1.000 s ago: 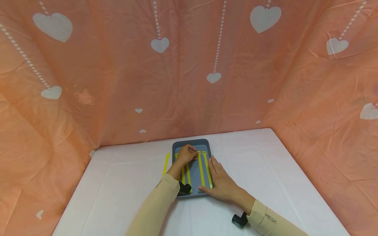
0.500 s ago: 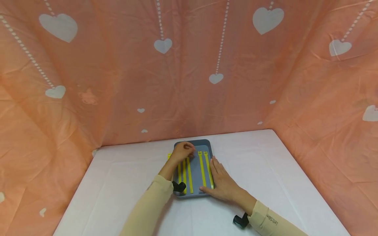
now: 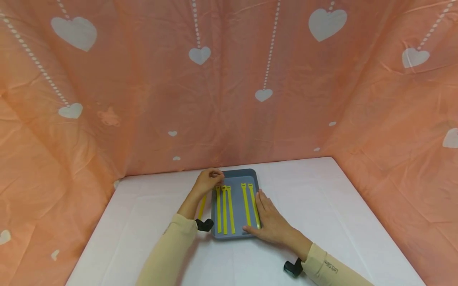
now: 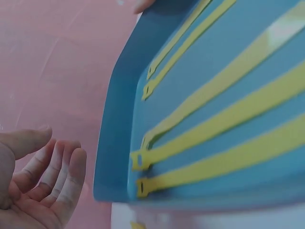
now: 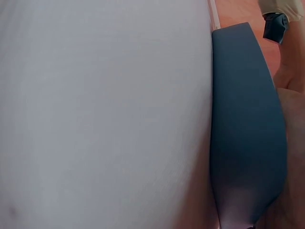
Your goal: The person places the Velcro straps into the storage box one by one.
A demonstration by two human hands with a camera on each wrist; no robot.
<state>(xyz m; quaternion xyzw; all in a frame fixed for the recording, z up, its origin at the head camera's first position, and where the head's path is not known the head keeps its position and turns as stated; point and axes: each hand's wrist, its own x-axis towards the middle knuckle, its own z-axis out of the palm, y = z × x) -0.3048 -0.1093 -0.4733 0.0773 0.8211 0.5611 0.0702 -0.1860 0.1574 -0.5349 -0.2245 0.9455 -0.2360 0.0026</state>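
Yellow cable straps with slotted heads lie lengthwise in a grey-blue tray (image 3: 237, 204): three straps (image 3: 224, 210) toward the left side, two straps (image 3: 246, 204) toward the right. Another strap (image 3: 202, 207) lies on the table left of the tray, partly hidden by my left arm. My left hand (image 3: 206, 182) is at the tray's far left corner, its fingers loosely bent. In the left wrist view that hand (image 4: 45, 181) holds nothing, apart from the tray's wall. My right hand (image 3: 270, 220) rests along the tray's right side, fingers straight against the wall, thumb over the near right corner.
A white cloth (image 3: 143, 222) covers the table. Peach curtains (image 3: 229, 131) with white hearts stand behind and at both sides. A small black wrist camera (image 3: 204, 225) sits on the left wrist, close beside the tray's left edge.
My left hand has moved left from over the middle of the tray to its far left corner, uncovering the three left straps. My right hand stays at the tray's right side.
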